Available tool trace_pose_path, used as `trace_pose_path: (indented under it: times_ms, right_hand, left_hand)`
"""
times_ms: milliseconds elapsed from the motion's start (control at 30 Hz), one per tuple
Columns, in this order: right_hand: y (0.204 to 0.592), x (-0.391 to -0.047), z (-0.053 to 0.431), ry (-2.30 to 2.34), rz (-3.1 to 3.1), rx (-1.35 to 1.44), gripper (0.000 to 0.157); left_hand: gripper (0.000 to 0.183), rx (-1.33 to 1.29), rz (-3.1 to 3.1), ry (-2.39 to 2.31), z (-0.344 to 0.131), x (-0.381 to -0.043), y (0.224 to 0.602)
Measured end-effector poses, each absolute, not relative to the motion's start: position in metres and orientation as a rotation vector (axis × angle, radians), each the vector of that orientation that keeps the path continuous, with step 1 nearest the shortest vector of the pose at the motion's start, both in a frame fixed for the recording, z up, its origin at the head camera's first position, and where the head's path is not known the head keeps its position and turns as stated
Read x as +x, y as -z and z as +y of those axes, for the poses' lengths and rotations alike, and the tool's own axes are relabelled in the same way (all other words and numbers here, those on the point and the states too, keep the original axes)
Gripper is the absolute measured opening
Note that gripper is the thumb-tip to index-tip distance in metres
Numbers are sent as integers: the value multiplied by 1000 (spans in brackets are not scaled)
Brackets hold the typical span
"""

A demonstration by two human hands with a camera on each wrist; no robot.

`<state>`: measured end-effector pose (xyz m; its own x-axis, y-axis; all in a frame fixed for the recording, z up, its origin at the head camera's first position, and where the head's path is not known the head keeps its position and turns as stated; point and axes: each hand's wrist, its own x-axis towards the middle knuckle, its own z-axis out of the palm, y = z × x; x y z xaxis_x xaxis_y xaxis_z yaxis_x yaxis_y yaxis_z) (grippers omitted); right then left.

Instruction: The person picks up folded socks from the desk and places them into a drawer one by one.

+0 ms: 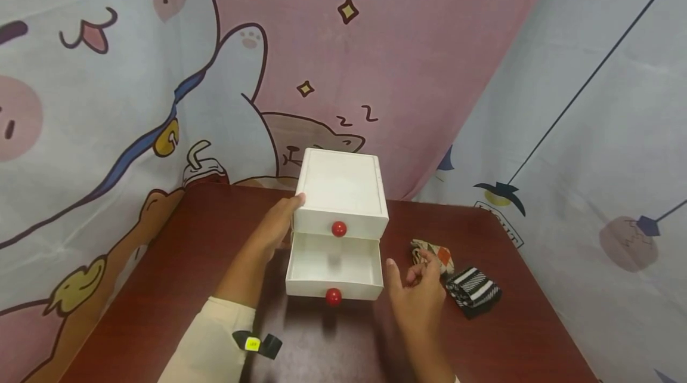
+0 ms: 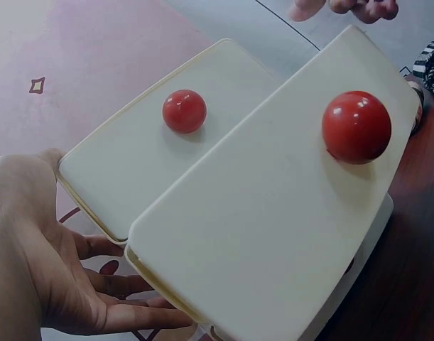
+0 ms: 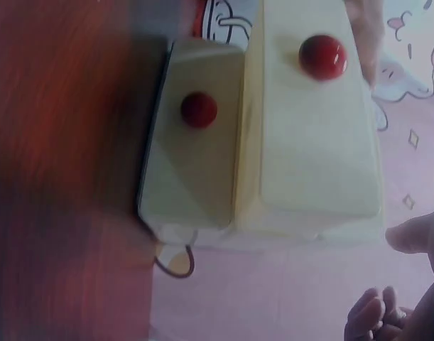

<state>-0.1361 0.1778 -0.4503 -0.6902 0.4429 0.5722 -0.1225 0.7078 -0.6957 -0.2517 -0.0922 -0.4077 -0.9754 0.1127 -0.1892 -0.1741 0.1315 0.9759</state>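
Two printed Zs (image 1: 369,113), pink backdrop (image 1: 429,25), left hand (image 1: 275,223) touching white drawer unit (image 1: 342,183)

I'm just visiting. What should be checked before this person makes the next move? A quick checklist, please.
1. Left hand against the drawer unit: ok, touching its left side.
2. Middle drawer pulled out: ok.
3. Top drawer and bottom drawer shut: ok.
4. Right hand free: ok, holding nothing.
5. Striped cloth or patterned cloth in hand: not ok, both lie on the table to the unit's right.
6. Middle drawer out to its stop: cannot tell.
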Motion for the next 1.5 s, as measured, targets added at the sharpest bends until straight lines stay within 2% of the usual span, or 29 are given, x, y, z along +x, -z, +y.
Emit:
trace_pose_path:
  times_ms: [433,900,1500]
  right_hand:
    - [465,-158,207,-898,-2145,-279,60]
    - [493,-182,243,-776,-2468,-439,77]
    - [508,-220,270,-833,-2660,-543,84]
  left_hand:
    - [69,-65,2180,-1941,-92,-250,408]
    - [71,-56,2183,-1942,-92,-249,407]
    - [69,-46,2195,-1930,-95,-252,408]
